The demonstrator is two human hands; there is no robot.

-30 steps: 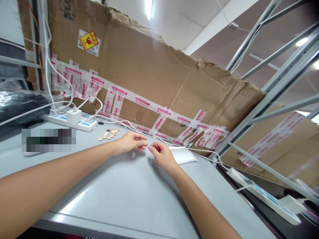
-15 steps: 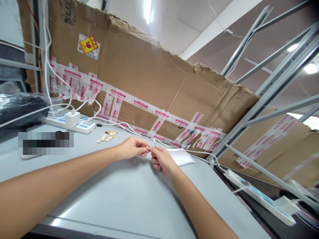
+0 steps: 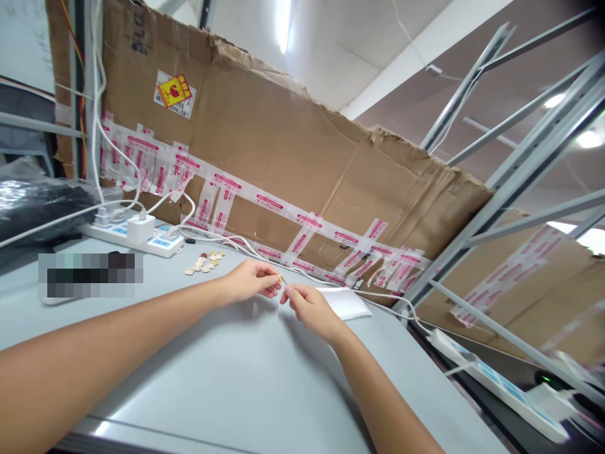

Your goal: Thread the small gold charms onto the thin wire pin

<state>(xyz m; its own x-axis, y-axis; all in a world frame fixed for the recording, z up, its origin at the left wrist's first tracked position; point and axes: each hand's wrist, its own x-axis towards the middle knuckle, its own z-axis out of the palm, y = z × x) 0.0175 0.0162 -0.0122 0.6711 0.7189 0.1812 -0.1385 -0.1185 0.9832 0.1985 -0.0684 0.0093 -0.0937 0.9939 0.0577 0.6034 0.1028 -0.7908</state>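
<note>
My left hand (image 3: pixel 250 280) pinches a small yellow piece (image 3: pixel 280 278) between thumb and fingertips, above the grey table (image 3: pixel 246 378). Close on its right is my right hand (image 3: pixel 306 301), its fingers curled and thumb pressed to forefinger. A short thin dark line runs between the two sets of fingertips; what my right fingers hold is too small to make out. Beyond my left wrist lies a loose cluster of small cream, yellow and brown button-like pieces (image 3: pixel 204 262). Behind my right hand, a folded white sheet (image 3: pixel 348 304) rests on the table.
A white power strip (image 3: pixel 161 244) with plugs and cables stands at the back left, beside a pixelated object (image 3: pixel 89 277). Taped cardboard (image 3: pixel 283 151) walls off the back. Another power strip (image 3: pixel 501 384) lies beyond the table's right edge, near metal shelf posts.
A thin pointed item and a dark purplish end seen at my right hand earlier no longer show. My right fingertips have drawn slightly away from the yellow piece. The view has shifted slightly.
</note>
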